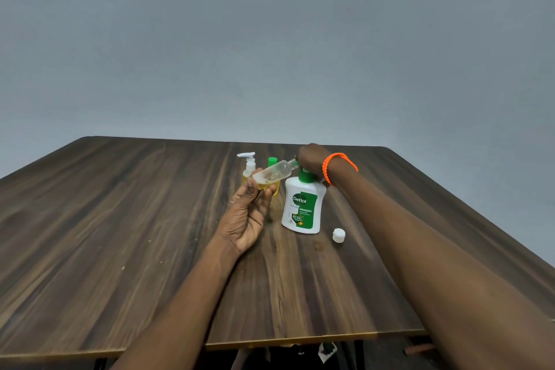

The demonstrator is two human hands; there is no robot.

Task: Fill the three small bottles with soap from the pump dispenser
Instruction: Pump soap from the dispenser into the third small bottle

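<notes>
— Left hand [249, 216]?
— Curled round the base of a small clear bottle [274, 173], thumb and fingers pinching it. Held it tipped almost flat above the table [120, 219], open neck pointed at the spout.
— Right hand [310, 158]?
— Closed over the head of the pump dispenser [303, 207], fingers bent down around it, orange bracelet [339, 164] at the wrist. Hid the spout and the bottle's mouth, so could not tell whether soap was running.
— Much in the clear bottle?
— Only a thin yellowish puddle at the low end. Judged barely begun.
— The other two?
— Stood toward the far edge, just behind the left hand: one with a white spray top [248, 170], one with a green cap [272, 162]. Showed yellow inside and tops on. Looked done, though partly covered by the held bottle.
— Anything loose?
— A white cap [338, 234], just right of the dispenser, likely the clear bottle's.
— Left to do?
— Probably more pumping into the third bottle, then capping it.
</notes>
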